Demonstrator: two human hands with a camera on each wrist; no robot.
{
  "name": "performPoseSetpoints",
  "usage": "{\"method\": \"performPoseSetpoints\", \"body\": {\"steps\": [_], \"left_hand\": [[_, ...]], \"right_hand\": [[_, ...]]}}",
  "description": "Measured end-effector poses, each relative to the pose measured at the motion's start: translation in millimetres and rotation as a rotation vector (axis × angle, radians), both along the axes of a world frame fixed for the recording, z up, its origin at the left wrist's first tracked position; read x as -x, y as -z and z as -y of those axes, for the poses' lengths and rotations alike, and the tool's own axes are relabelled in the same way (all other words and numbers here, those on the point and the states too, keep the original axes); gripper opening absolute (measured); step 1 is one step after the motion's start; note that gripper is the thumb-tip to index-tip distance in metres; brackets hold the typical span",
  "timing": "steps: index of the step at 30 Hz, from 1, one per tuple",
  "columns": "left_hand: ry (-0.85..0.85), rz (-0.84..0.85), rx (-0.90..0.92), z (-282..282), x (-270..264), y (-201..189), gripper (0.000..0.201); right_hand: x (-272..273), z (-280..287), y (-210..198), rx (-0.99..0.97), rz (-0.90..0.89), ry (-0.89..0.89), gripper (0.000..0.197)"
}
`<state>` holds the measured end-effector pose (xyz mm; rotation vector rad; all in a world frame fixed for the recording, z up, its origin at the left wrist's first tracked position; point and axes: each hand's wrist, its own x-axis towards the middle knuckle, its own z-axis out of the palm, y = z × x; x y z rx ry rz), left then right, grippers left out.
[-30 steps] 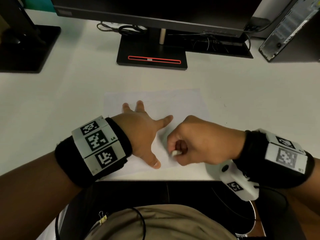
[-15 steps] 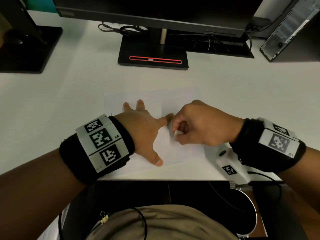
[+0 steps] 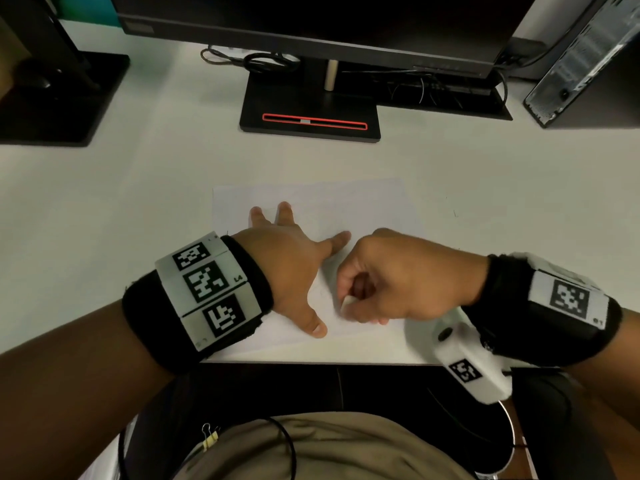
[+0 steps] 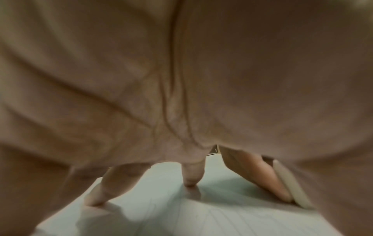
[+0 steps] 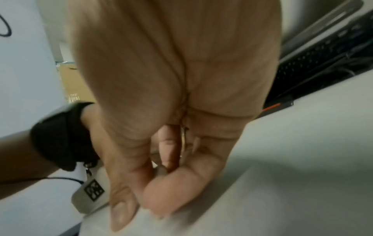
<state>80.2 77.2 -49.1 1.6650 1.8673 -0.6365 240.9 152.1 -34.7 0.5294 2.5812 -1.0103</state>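
A white sheet of paper [image 3: 363, 206] lies on the white desk [image 3: 138, 202] in front of me. My left hand [image 3: 294, 268] lies flat on the sheet, fingers spread and pressing it down; the left wrist view shows the fingertips [image 4: 189, 180] on the paper [image 4: 181, 215]. Just to its right, my right hand [image 3: 391, 282] is curled and pinches a small white eraser [image 3: 348, 301] against the sheet. In the left wrist view the eraser [image 4: 292, 188] stands tilted on the paper. In the right wrist view my right hand [image 5: 161, 175] hides most of the eraser.
A black monitor stand with a red stripe [image 3: 311, 109] stands at the back centre, with loose cables [image 3: 263, 60] behind it. Another black base [image 3: 52, 98] is at the back left and a computer case [image 3: 581, 57] at the back right. The desk's near edge [image 3: 311, 362] runs just below my hands.
My right hand slid the eraser away from me along the sheet, then back toward the near edge. The left hand stayed flat on the paper.
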Motion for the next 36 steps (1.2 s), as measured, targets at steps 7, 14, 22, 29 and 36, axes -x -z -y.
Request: {"method": "performPoseSetpoints", "body": {"steps": [7, 14, 22, 29, 36], "left_hand": [[-0.009, 0.016, 0.015, 1.3, 0.6, -2.6, 0.127], [-0.007, 0.024, 0.022, 2.1, 0.0, -2.8, 0.126], [-0.009, 0.004, -0.014, 4.9, 4.0, 2.1, 0.145], [0.008, -0.040, -0.029, 8.2, 4.8, 1.9, 0.151], [0.024, -0.075, -0.009, 5.6, 2.0, -2.4, 0.150]], "right_hand": [[1.1, -23.0, 2.1, -0.032, -0.042, 0.126, 0.008], [3.6, -28.8, 2.1, 0.000, -0.034, 0.149, 0.007], [1.7, -24.1, 6.2, 0.078, -0.010, 0.137, 0.008], [4.4, -26.1, 7.2, 0.048, -0.017, 0.113, 0.012], [4.7, -51.5, 2.0, -0.068, -0.036, 0.256, 0.014]]}}
